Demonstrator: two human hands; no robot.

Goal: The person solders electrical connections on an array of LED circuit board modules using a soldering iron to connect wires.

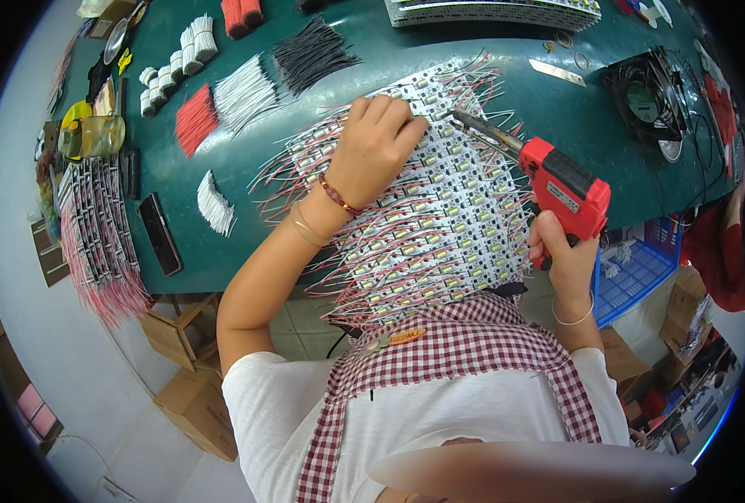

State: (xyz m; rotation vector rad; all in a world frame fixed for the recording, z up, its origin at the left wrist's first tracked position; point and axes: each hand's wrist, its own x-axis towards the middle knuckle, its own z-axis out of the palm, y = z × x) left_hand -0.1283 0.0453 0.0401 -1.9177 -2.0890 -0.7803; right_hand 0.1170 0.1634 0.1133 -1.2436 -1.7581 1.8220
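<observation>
A broad sheet of white circuit boards [456, 220] lies at the table's front edge and hangs over it toward my apron. Rows of red and white wires stick out along its sides. My left hand [379, 142] rests over the upper left of the sheet, its fingers curled in a pinch; what they hold is hidden. My right hand [563, 251] grips a red and black soldering gun [567, 186] at the sheet's right side. The gun's tip points left, close to the boards near the top and a short way from my left fingers.
Piles of red wires [196, 119], white wires [245, 95] and black wires [312, 55] lie at the far left, near a small white wire pile [215, 204]. A phone [161, 234] and wired boards [100, 222] lie left. A blade [557, 72] and black fan [645, 101] are right.
</observation>
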